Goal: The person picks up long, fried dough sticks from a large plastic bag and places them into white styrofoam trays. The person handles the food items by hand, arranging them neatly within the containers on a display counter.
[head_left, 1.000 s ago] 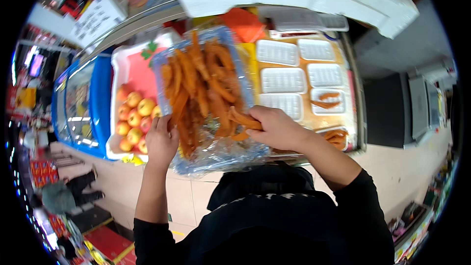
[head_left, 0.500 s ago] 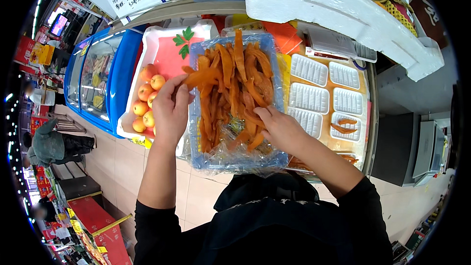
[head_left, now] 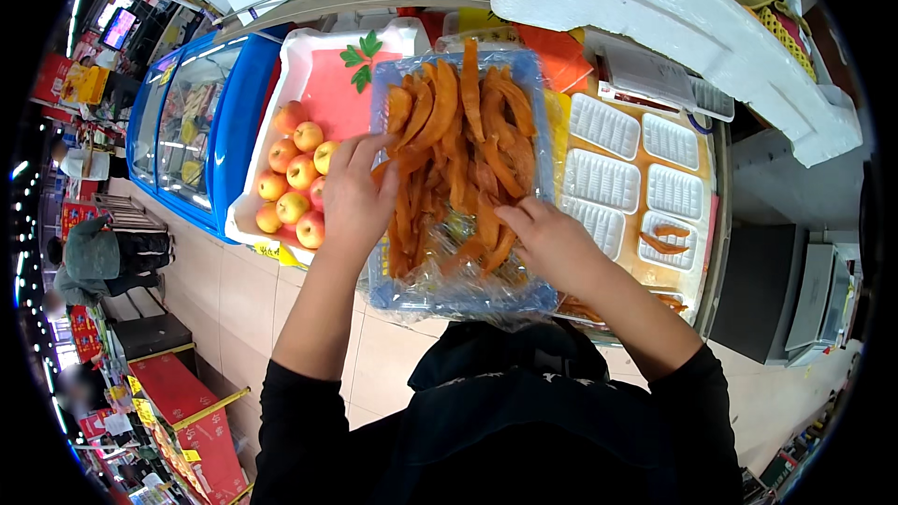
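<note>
Over the worktop (head_left: 632, 236), the bulk of the orange dried strips (head_left: 470, 98) lies heaped in the film-lined blue crate (head_left: 379, 98). The left hand's (head_left: 357, 194) grip appears closed around a strip at the crate's left side. The right hand (head_left: 550, 241) meets the heap; whether its grip is clenched cannot be told. Portioning, as judged, is at an early stage: one white tray (head_left: 653, 223) bears two strips, while five other trays (head_left: 603, 126) remain unfilled. Further strips flank the right forearm; their container is obscured.
</note>
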